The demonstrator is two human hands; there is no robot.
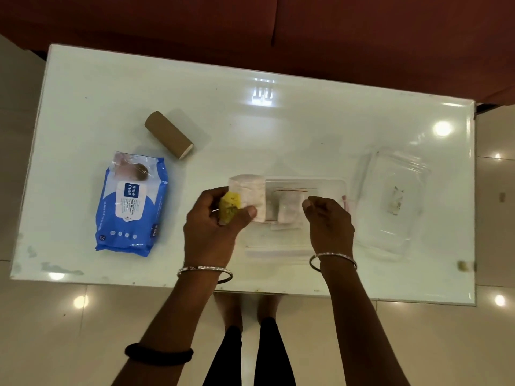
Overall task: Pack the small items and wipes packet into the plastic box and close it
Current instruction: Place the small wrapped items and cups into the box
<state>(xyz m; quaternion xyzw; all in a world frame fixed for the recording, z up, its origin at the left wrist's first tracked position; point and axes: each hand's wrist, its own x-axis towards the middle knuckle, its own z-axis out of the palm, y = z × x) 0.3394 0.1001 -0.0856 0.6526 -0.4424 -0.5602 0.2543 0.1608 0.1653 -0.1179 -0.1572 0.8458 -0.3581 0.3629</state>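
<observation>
White glossy table (278, 121) fills the frame; one blue wipes packet (131, 203) lies left, one clear plastic box (328, 185) centre. Left hand (214, 221) grips one white-and-yellow pack (245, 199); right hand (330, 224) hovers curled, holding nothing.

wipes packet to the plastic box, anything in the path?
Nothing rests on the table between the wipes packet and the plastic box. But the left hand, holding a yellow-and-white item, hovers at the box's left end, on that line.
</observation>
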